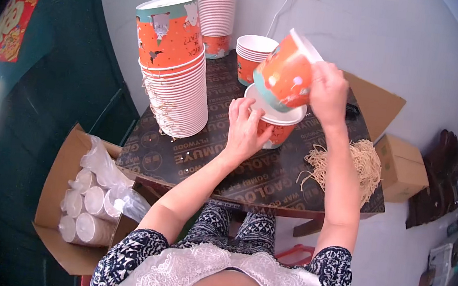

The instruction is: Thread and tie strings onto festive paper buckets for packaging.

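Note:
My right hand [329, 92] grips an orange paper bucket [286, 73] by its rim side. That bucket has a green band and is tilted, with its base over the mouth of a second paper bucket [281, 135] on the table. My left hand [246, 128] holds this lower bucket at its left side, fingers over the white rim and thumb against the outer wall. Close to my right forearm lies a heap of beige strings [362, 166]. What the lower bucket contains is mostly hidden.
A tall stack of nested buckets [175, 92] with strings hanging off it stands at the table's left. Behind are another tall stack [217, 6] and a shorter one [246, 66]. Cartons flank the table: one [57, 191] with wrapped white cups, another closed [403, 174].

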The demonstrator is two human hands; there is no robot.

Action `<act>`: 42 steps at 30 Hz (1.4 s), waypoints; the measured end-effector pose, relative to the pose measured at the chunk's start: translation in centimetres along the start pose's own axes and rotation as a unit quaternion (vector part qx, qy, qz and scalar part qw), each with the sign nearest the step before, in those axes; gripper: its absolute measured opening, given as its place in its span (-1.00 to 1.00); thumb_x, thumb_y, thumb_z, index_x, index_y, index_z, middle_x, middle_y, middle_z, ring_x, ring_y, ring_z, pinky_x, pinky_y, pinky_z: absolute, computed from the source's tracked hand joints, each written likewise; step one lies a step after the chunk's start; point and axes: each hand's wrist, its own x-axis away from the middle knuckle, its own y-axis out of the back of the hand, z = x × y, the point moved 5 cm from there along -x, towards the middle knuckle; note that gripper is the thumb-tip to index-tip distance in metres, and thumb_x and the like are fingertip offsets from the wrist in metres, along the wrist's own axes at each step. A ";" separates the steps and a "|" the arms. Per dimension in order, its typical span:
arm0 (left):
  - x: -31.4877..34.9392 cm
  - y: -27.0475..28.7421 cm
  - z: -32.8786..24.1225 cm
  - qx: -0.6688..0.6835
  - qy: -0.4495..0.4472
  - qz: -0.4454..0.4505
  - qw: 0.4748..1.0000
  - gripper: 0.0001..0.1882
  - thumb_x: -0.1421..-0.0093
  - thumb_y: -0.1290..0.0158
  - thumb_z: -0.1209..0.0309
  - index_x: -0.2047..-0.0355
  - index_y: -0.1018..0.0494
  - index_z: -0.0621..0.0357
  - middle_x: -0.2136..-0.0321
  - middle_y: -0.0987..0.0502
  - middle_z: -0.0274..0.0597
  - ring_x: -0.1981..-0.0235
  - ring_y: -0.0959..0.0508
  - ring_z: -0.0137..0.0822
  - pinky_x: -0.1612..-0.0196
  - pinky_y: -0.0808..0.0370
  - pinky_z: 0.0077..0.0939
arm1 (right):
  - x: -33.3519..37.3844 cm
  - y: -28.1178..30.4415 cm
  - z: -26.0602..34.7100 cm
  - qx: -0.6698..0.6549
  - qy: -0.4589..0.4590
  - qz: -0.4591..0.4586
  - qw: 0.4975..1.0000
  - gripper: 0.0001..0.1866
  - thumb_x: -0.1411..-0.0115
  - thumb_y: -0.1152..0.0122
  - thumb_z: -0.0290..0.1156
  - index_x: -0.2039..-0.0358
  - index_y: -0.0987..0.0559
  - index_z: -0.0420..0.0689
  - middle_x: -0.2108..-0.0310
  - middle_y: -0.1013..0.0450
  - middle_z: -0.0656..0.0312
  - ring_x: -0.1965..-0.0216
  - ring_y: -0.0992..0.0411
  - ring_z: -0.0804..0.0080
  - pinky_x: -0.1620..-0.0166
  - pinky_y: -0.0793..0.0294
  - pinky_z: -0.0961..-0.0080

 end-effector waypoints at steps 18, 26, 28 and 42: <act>-4.1 4.5 6.1 0.315 0.261 -0.032 0.912 -0.78 -0.30 0.12 0.63 0.12 -0.49 0.36 0.25 -0.56 -0.22 0.16 -0.50 -0.44 0.04 -0.42 -0.56 | 12.0 1.6 9.1 0.040 0.149 0.148 0.977 -0.94 0.03 -0.13 -0.46 0.53 -0.48 -0.15 0.56 -0.36 0.24 0.41 -0.37 0.29 0.20 -0.33 0.30; -3.7 8.0 -0.2 0.286 0.151 -0.008 0.946 -0.84 -0.29 0.08 0.63 0.22 -0.50 0.33 0.31 -0.57 -0.26 0.26 -0.51 -0.51 0.15 -0.42 -0.62 | 15.0 -1.4 10.6 -0.019 0.087 0.162 0.983 -0.84 0.03 -0.21 -0.46 0.38 -0.55 -0.18 0.44 -0.46 0.23 0.30 -0.42 0.26 0.14 -0.33 0.27; -2.9 8.3 -1.0 0.302 0.203 0.054 0.930 -0.85 -0.27 0.07 0.63 0.25 -0.51 0.32 0.32 -0.58 -0.20 0.27 -0.54 -0.47 0.17 -0.44 -0.58 | 15.0 -0.5 10.2 -0.091 0.030 0.162 0.982 -0.70 0.00 -0.27 -0.52 0.20 -0.56 -0.17 0.24 -0.51 0.24 0.13 -0.44 0.19 0.00 -0.33 0.23; 0.2 8.8 -3.1 0.115 0.010 0.311 0.943 -0.86 -0.17 -0.07 0.56 0.24 -0.47 0.21 0.28 -0.52 -0.12 0.03 -0.51 -0.11 -0.36 0.11 0.24 | 15.5 4.9 3.1 -0.102 -0.113 0.115 0.982 -0.74 -0.22 -0.06 -0.61 0.07 -0.54 -0.28 0.03 -0.46 0.05 0.01 -0.38 0.12 -0.06 -0.38 0.31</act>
